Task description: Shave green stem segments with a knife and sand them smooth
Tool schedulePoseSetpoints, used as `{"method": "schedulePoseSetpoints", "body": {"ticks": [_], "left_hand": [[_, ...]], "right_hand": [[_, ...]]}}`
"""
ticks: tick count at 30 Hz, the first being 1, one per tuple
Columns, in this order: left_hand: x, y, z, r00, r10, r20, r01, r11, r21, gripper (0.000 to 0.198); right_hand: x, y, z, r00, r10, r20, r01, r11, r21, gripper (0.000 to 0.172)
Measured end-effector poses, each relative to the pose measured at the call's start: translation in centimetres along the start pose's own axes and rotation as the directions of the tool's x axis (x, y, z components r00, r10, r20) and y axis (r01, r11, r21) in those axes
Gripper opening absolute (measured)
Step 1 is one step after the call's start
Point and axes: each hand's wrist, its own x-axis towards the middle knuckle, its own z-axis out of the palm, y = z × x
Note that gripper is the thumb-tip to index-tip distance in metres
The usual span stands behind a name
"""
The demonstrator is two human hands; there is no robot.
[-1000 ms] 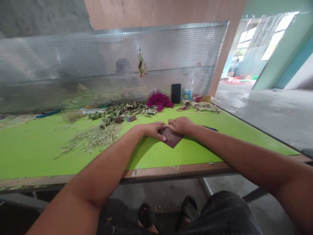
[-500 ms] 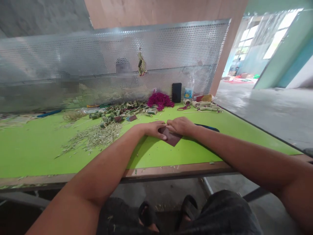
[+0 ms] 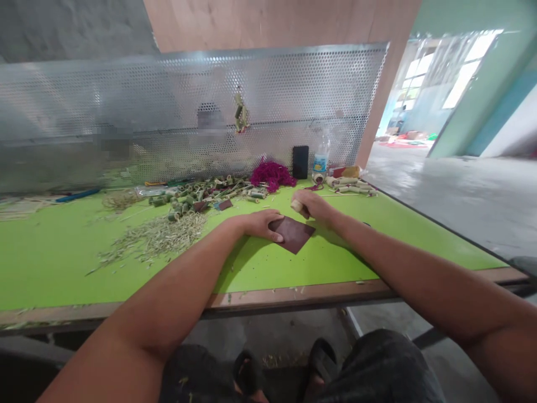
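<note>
sheet: a square of dark brown sandpaper (image 3: 293,235) lies flat on the green tabletop (image 3: 54,274), one corner pointing at the person; it is probably sandpaper, as the grit is too fine to make out from this view.
left hand (image 3: 258,225): at the sandpaper's left edge, fingers lying flat with the tips on the sheet.
left grip: open, pressing down rather than closing on anything.
right hand (image 3: 312,205): just past the sandpaper's upper right edge, raised a little and apart from the sheet.
right grip: closed, fingers curled around a short pale stem piece (image 3: 296,206) whose end shows.
left of the sandpaper: a spread of pale green shavings (image 3: 155,239) near the left hand.
beyond the shavings, from the sandpaper: a heap of cut green stem sections (image 3: 193,196).
beyond the sandpaper: a tuft of magenta fibre (image 3: 272,174), a black phone (image 3: 300,162) propped upright, and a plastic bottle (image 3: 320,159).
beyond and right of the sandpaper: a row of pale rolled pieces (image 3: 350,185).
far side, behind all of these: a perforated metal panel (image 3: 268,95) stands along the tabletop.
</note>
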Motion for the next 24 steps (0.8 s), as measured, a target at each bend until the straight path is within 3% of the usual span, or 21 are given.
{"method": "schedulePoseSetpoints", "body": {"ticks": [2,4,7,9,10,12,14,15,18,22,24], "left_hand": [[-0.2,0.0,0.0,0.999,0.025,-0.022,-0.024,0.999,0.028,0.095],[-0.6,0.1,-0.1,0.998,0.047,-0.037,-0.045,0.997,0.066,0.092],[-1.3,0.6,-0.6,0.994,0.063,-0.093,-0.054,0.994,0.097,0.089],[-1.5,1.1,-0.9,0.97,0.093,-0.222,-0.078,0.994,0.075,0.081],[-1.5,1.4,-1.0,0.94,0.107,-0.324,-0.098,0.994,0.044,0.075],[-1.4,2.0,-1.1,0.833,0.123,-0.539,-0.174,0.984,-0.045,0.066],[-1.2,2.9,-1.1,0.721,0.134,-0.68,-0.281,0.953,-0.111,0.068],[-1.1,3.4,-1.0,0.685,0.144,-0.714,-0.324,0.938,-0.121,0.07],[-0.9,5.0,-0.7,0.635,0.143,-0.76,-0.328,0.94,-0.097,0.067],[-0.7,6.4,-0.7,0.545,0.09,-0.834,-0.337,0.934,-0.12,0.04],[-0.6,6.6,-0.7,0.521,0.063,-0.851,-0.371,0.915,-0.159,0.03]], "right_hand": [[-0.6,-0.1,-0.5,0.994,0.064,0.084,-0.088,0.938,0.334,0.033],[-1.1,-0.4,-1.0,0.976,0.109,0.188,-0.205,0.748,0.632,0.026],[-1.5,-1.1,-1.5,0.955,0.079,0.285,-0.282,0.536,0.795,0.026],[-1.6,-1.6,-1.6,0.939,0.037,0.343,-0.321,0.455,0.831,0.031],[-1.6,-1.9,-1.5,0.928,0.016,0.371,-0.342,0.424,0.838,0.034],[-1.7,-2.1,-1.3,0.915,-0.014,0.404,-0.369,0.379,0.849,0.04],[-1.7,-2.1,-0.9,0.908,-0.024,0.418,-0.383,0.357,0.852,0.045],[-1.6,-2.1,-0.7,0.905,-0.018,0.426,-0.393,0.352,0.849,0.047],[-1.5,-2.1,-0.1,0.879,0.03,0.476,-0.456,0.342,0.821,0.053],[-1.4,-2.6,0.5,0.831,0.089,0.549,-0.546,0.318,0.775,0.061],[-1.4,-2.9,0.6,0.823,0.118,0.555,-0.562,0.303,0.77,0.063]]}}
